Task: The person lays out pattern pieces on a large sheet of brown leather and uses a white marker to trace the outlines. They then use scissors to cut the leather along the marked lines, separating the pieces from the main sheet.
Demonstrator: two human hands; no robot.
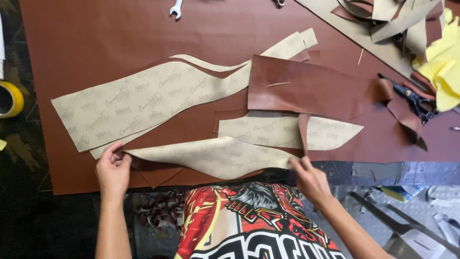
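A long cut piece of brown leather with a tan printed backing point(211, 156) lies near the front edge of a big brown leather sheet point(96, 38). My left hand point(113, 169) pinches its left end, and my right hand point(309, 176) pinches its right end. The piece is twisted, tan side mostly up. Beyond it lie a larger tan-backed piece point(139, 103), another tan-backed piece point(268, 130), and a brown piece face up point(306, 86).
Black scissors point(412, 98) and yellow foam point(443, 62) sit at the right. More leather offcuts point(383, 14) pile at the top right. A wrench point(176, 8) lies at the top, and a yellow tape roll point(10, 99) at the left edge.
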